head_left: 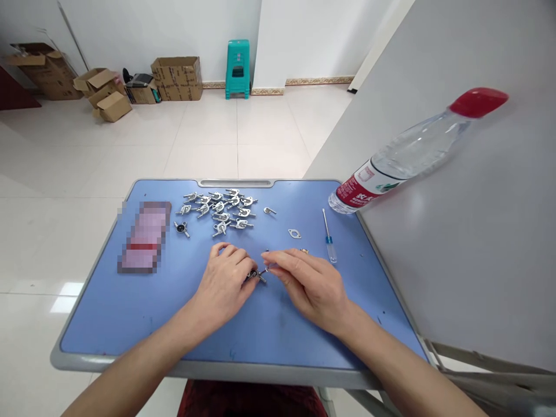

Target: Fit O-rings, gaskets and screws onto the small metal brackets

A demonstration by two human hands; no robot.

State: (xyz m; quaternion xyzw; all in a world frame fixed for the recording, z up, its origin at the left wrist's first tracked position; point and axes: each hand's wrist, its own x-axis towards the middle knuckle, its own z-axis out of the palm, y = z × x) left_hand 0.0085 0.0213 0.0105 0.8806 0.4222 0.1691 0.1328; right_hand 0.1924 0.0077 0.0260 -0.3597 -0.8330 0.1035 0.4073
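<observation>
My left hand (228, 275) is closed around a small metal valve (262, 278) with pipe stubs, pressed to the blue table. Its dark round centre shows beside my fingers. My right hand (310, 284) pinches at the valve's right side, thumb and forefinger nearly together; what lies between the tips is too small to make out. Beyond the hands lies a group of similar silver valves (220, 207) with levers. Another valve (180, 228) with an exposed black centre sits to their left. A loose lever (269, 211) and a flat metal plate (294, 233) with a hole lie to the right.
A screwdriver (329, 240) with a clear blue handle lies at the right, near a large water bottle (369, 179) with a red cap. A blurred purple rectangular object (145, 237) is on the left of the table (174, 341). Cardboard boxes (178, 78) and a green stool (238, 66) stand by the wall.
</observation>
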